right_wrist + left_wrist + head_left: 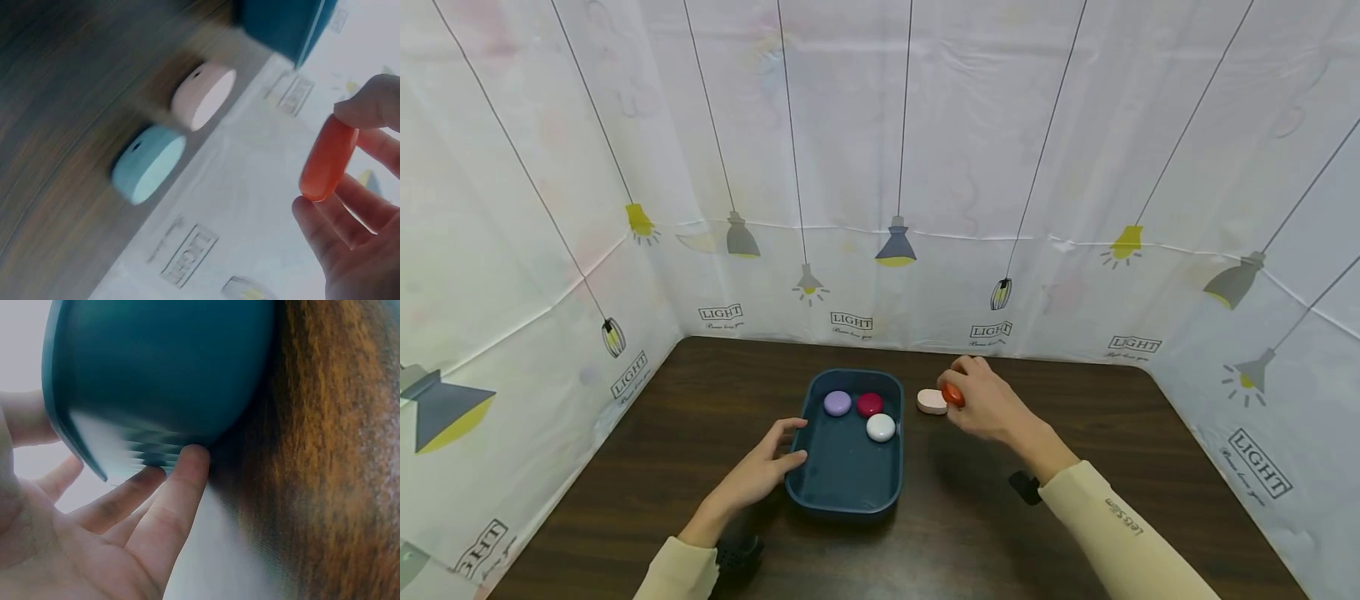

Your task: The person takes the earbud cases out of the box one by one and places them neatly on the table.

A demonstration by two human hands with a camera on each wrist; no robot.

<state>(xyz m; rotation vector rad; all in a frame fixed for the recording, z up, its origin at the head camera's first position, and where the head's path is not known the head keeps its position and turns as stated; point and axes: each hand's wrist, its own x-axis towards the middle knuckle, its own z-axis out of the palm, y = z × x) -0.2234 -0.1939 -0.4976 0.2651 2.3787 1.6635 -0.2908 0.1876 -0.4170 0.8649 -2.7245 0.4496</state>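
Note:
A dark blue rectangular container (pixel 846 502) sits on the table, holding a lilac disc (pixel 837 403), a crimson disc (pixel 870 405) and a white disc (pixel 881 427) toward its far end. My left hand (pixel 767 467) holds its left side. Thumb and index finger reach over the rim, while other fingers (pixel 190 464) touch the outer wall. Right of the container, my right hand (pixel 981 398) pinches a glossy orange-red rounded disc (pixel 329 159) between thumb and fingertips. In the head view it overlaps a pale pink disc (pixel 931 402) on the table.
A light teal disc (pixel 150 164) lies beside the pink one in the right wrist view; my right hand hides it from the head view. The brown wooden table (pixel 715 375) ends at white sheeting (pixel 850 283) printed with lamps along the back and sides.

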